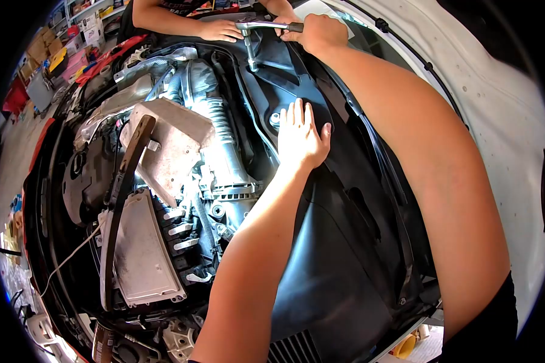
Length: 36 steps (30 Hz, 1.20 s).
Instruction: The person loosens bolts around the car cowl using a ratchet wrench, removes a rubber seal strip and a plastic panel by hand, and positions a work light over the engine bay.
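Observation:
My right hand [322,33] is closed round the dark grip of a ratchet wrench [266,25]. From the wrench's head an extension with a socket [250,51] reaches down to the black plastic panel [345,242] at the back of the engine bay. Whatever the socket sits on is hidden. My left hand [303,138] lies flat on the same panel, fingers stretched out, beside a round bolt head [275,119]. Across the car, another person's hand [221,30] is by the wrench head, and their other hand is partly hidden near the grip.
A corrugated intake hose [221,121], a dirty metal shield [169,145] and a flat ribbed cover [142,248] fill the engine bay. A dark curved bar [124,206] crosses above them. The raised white hood [496,109] is at right; cluttered shelves [94,9] stand behind.

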Tool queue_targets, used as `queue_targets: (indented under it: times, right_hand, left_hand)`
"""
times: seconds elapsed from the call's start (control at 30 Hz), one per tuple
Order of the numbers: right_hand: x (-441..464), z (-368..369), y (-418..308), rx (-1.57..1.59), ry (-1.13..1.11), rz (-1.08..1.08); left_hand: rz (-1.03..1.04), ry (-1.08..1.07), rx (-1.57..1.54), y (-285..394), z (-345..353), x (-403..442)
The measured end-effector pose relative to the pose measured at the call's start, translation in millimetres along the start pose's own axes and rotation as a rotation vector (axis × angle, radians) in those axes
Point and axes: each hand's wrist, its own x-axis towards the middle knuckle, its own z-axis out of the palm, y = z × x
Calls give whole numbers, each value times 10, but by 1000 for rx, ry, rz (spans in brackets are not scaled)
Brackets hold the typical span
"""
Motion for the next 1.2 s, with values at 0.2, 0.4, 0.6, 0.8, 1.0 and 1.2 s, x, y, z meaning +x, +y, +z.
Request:
queue_targets:
  times: [0.2, 0.4, 0.6, 0.8, 1.0, 1.2]
  right_hand:
    - [115, 31, 30, -18, -45, -83]
    - [367, 111, -56, -124, -177, -159]
    - [542, 177, -187, -146, -263, -231]
    - [-5, -211, -476, -255, -387, -380]
    - [-35, -20, -919, -57, -415, -202]
    - [373, -109, -288, -363, -492, -509]
  left_hand:
    - [-1, -14, 9, 13, -14, -4]
    - [6, 6, 3, 10, 7, -2]
    - [12, 20, -12, -3, 6, -14]
    - [-2, 33, -19, 0, 5, -12]
    - [30, -20, -1, -51, 30, 24]
    - [-7, 93, -91, 1, 4, -32]
